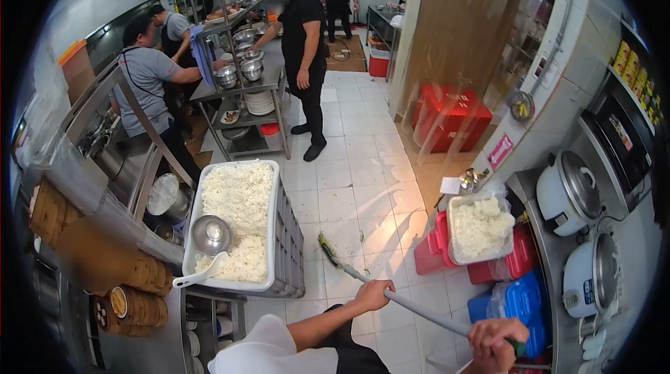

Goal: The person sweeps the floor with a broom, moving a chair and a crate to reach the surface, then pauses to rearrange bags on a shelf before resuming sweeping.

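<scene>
The person is holding a broom (419, 311) in both hands, low in the frame. The left hand (373, 295) is clenching around the middle of the grey pole at bottom centre. The right hand (494, 342) is wrapping the upper end at bottom right, where a green grip is showing. The pole is slanting up and to the left, and the broom head (326, 247) is resting on the white tiled floor (349, 192) near the centre of the frame, just beside a white tub of cooked rice (277, 220).

A metal bowl (211, 234) and a white scoop (202, 275) are lying in that tub. At lower left, bamboo steamers (136, 283) are sitting in stacks. To the right, a smaller container of rice (452, 234) is sitting on red crates (433, 252), with a blue crate (520, 301) below it and two rice cookers (569, 192) on the table at the right edge. In the upper left, several other people are working at a steel table (269, 77) loaded with bowls.

The broom is looking light and stiff along its pole, smooth enough to slip in a loose grasp, with soft, yielding bristles. Hands set well apart, one at mid pole and one at the grip end, are likely giving the best control.
</scene>
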`<state>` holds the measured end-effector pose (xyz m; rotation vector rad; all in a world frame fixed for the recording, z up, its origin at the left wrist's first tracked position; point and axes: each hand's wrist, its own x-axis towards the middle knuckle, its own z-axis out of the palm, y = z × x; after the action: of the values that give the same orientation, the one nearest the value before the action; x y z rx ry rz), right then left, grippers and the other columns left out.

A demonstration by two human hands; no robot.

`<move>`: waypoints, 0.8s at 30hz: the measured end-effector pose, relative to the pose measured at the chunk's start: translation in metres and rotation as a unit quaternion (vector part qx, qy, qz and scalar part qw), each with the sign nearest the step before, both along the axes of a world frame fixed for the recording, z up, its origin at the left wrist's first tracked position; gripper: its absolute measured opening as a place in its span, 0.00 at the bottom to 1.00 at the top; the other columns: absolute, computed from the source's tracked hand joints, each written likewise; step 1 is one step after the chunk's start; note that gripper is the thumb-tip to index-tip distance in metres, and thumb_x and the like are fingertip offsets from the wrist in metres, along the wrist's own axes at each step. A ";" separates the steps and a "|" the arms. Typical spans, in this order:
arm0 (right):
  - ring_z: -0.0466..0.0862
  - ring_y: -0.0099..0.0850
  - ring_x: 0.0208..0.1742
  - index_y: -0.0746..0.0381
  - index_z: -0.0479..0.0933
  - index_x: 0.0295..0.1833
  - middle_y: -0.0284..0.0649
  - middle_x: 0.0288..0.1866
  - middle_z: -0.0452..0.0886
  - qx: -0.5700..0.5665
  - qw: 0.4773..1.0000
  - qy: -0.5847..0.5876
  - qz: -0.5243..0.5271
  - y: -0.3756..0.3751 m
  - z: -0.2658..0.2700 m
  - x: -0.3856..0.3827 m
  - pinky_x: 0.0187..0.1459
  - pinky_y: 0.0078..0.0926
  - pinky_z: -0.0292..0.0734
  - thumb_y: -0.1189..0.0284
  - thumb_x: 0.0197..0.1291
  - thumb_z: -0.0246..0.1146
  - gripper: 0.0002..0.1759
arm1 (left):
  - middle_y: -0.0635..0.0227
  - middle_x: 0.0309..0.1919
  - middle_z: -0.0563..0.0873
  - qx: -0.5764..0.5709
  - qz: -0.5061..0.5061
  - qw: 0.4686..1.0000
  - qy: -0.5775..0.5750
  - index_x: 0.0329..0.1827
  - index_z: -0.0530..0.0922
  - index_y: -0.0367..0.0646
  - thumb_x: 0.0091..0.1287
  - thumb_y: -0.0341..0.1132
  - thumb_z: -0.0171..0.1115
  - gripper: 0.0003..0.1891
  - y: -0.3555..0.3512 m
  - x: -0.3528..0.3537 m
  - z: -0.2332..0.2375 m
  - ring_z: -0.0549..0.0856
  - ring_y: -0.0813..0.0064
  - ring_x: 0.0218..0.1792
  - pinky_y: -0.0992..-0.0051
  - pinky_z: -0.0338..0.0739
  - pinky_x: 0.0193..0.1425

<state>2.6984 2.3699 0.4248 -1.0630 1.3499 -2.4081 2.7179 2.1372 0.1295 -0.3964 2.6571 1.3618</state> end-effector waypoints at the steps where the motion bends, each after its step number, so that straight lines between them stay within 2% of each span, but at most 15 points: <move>1: 0.65 0.25 0.17 0.68 0.74 0.35 0.33 0.16 0.66 -0.004 0.999 0.034 -0.008 0.007 0.017 0.018 0.21 0.29 0.65 0.77 0.65 0.54 0.07 | 0.56 0.40 0.90 0.003 -0.008 1.000 -0.001 0.45 0.85 0.51 0.58 0.32 0.64 0.11 0.008 0.017 0.005 0.88 0.51 0.48 0.54 0.82 0.52; 2: 0.67 0.25 0.19 0.68 0.77 0.37 0.29 0.18 0.66 -0.012 0.997 0.073 -0.019 0.010 0.026 0.033 0.24 0.30 0.66 0.75 0.71 0.52 0.11 | 0.56 0.39 0.90 0.000 -0.054 0.999 -0.004 0.44 0.85 0.52 0.59 0.33 0.63 0.11 0.013 0.032 0.007 0.88 0.50 0.47 0.53 0.81 0.52; 5: 0.63 0.24 0.19 0.69 0.77 0.39 0.31 0.18 0.66 -0.012 0.998 0.053 -0.024 0.016 0.018 0.072 0.22 0.29 0.62 0.79 0.67 0.54 0.07 | 0.56 0.38 0.90 -0.019 -0.137 0.990 -0.034 0.43 0.86 0.53 0.58 0.36 0.62 0.11 0.021 0.076 -0.020 0.88 0.49 0.47 0.51 0.81 0.52; 8: 0.61 0.23 0.18 0.69 0.76 0.41 0.34 0.19 0.66 0.004 0.999 0.036 -0.035 -0.010 -0.034 0.096 0.21 0.26 0.57 0.81 0.66 0.54 0.06 | 0.57 0.40 0.90 -0.075 -0.152 0.979 -0.110 0.44 0.87 0.55 0.58 0.37 0.62 0.12 0.013 0.105 -0.063 0.88 0.50 0.48 0.51 0.82 0.54; 12: 0.67 0.27 0.16 0.71 0.72 0.30 0.43 0.16 0.71 -0.025 0.992 -0.063 -0.105 -0.010 -0.069 0.131 0.21 0.28 0.67 0.81 0.54 0.55 0.04 | 0.61 0.44 0.91 -0.111 -0.071 0.988 -0.083 0.47 0.88 0.58 0.57 0.35 0.63 0.15 -0.016 0.104 -0.056 0.88 0.54 0.50 0.54 0.83 0.53; 14: 0.68 0.28 0.18 0.72 0.73 0.33 0.44 0.18 0.73 0.044 0.995 0.010 -0.087 -0.024 -0.081 0.146 0.23 0.29 0.68 0.81 0.55 0.55 0.04 | 0.63 0.46 0.89 -0.152 -0.059 0.986 -0.038 0.47 0.87 0.56 0.57 0.36 0.65 0.14 -0.044 0.090 -0.097 0.87 0.55 0.54 0.55 0.82 0.55; 15: 0.68 0.28 0.18 0.72 0.73 0.33 0.44 0.18 0.73 0.044 0.995 0.002 -0.092 -0.025 -0.079 0.152 0.23 0.29 0.68 0.81 0.55 0.55 0.04 | 0.63 0.57 0.86 -0.146 -0.125 0.977 -0.090 0.52 0.85 0.57 0.61 0.39 0.63 0.16 -0.058 0.078 -0.091 0.84 0.56 0.60 0.51 0.80 0.60; 16: 0.68 0.28 0.18 0.72 0.74 0.34 0.45 0.20 0.74 0.028 0.990 0.044 -0.132 -0.024 -0.079 0.159 0.24 0.29 0.68 0.80 0.57 0.56 0.05 | 0.61 0.60 0.83 -0.164 -0.150 0.970 -0.097 0.58 0.82 0.55 0.61 0.43 0.65 0.20 -0.063 0.071 -0.085 0.81 0.52 0.63 0.45 0.78 0.62; 17: 0.69 0.28 0.19 0.73 0.75 0.35 0.46 0.21 0.76 0.017 0.981 0.081 -0.175 -0.020 -0.080 0.169 0.25 0.29 0.69 0.79 0.59 0.57 0.06 | 0.55 0.63 0.81 -0.246 -0.175 0.948 -0.097 0.64 0.77 0.52 0.62 0.49 0.67 0.27 -0.056 0.070 -0.048 0.79 0.46 0.65 0.38 0.75 0.62; 18: 0.70 0.28 0.20 0.72 0.75 0.36 0.46 0.22 0.77 0.001 0.978 0.058 -0.202 -0.009 -0.075 0.176 0.26 0.29 0.69 0.77 0.61 0.58 0.07 | 0.51 0.64 0.78 -0.324 -0.179 0.929 -0.026 0.67 0.74 0.50 0.62 0.52 0.67 0.31 -0.049 0.071 -0.038 0.76 0.43 0.67 0.34 0.74 0.60; 19: 0.70 0.27 0.20 0.72 0.75 0.37 0.46 0.24 0.78 -0.015 0.973 0.039 -0.227 0.005 -0.063 0.185 0.27 0.30 0.70 0.75 0.63 0.60 0.09 | 0.53 0.64 0.79 -0.336 -0.177 0.925 0.027 0.65 0.77 0.49 0.62 0.51 0.67 0.29 -0.036 0.072 -0.025 0.79 0.46 0.64 0.39 0.72 0.64; 20: 0.71 0.28 0.20 0.72 0.75 0.38 0.44 0.23 0.77 0.008 0.961 0.044 -0.274 0.017 -0.049 0.200 0.27 0.29 0.70 0.73 0.65 0.61 0.10 | 0.51 0.56 0.85 -0.246 -0.248 0.937 0.011 0.54 0.83 0.45 0.62 0.51 0.67 0.23 -0.026 0.061 -0.009 0.83 0.48 0.58 0.46 0.75 0.64; 21: 0.72 0.28 0.20 0.71 0.76 0.39 0.43 0.23 0.77 0.032 0.945 0.054 -0.321 0.030 -0.034 0.211 0.28 0.29 0.71 0.71 0.67 0.61 0.12 | 0.50 0.50 0.87 -0.234 -0.309 0.922 -0.001 0.47 0.85 0.43 0.62 0.51 0.67 0.21 -0.005 0.056 -0.006 0.85 0.47 0.54 0.49 0.76 0.62; 22: 0.71 0.27 0.22 0.69 0.75 0.43 0.40 0.23 0.75 0.003 0.949 0.088 -0.303 0.050 -0.029 0.217 0.29 0.27 0.70 0.70 0.67 0.61 0.11 | 0.49 0.43 0.89 -0.221 -0.372 0.901 -0.010 0.41 0.87 0.41 0.62 0.50 0.67 0.19 0.018 0.050 -0.005 0.86 0.47 0.50 0.51 0.78 0.61; 24: 0.72 0.23 0.21 0.67 0.74 0.51 0.35 0.22 0.73 -0.053 0.939 0.121 -0.317 0.079 -0.011 0.238 0.29 0.23 0.69 0.69 0.67 0.61 0.13 | 0.47 0.31 0.88 -0.128 -0.413 0.896 0.097 0.31 0.86 0.40 0.58 0.50 0.69 0.19 0.070 0.061 -0.015 0.88 0.46 0.43 0.52 0.81 0.53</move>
<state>2.9367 2.4493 0.4143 -1.1062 1.9048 -2.8927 2.7788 2.2075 0.1140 0.8116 2.6177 0.8022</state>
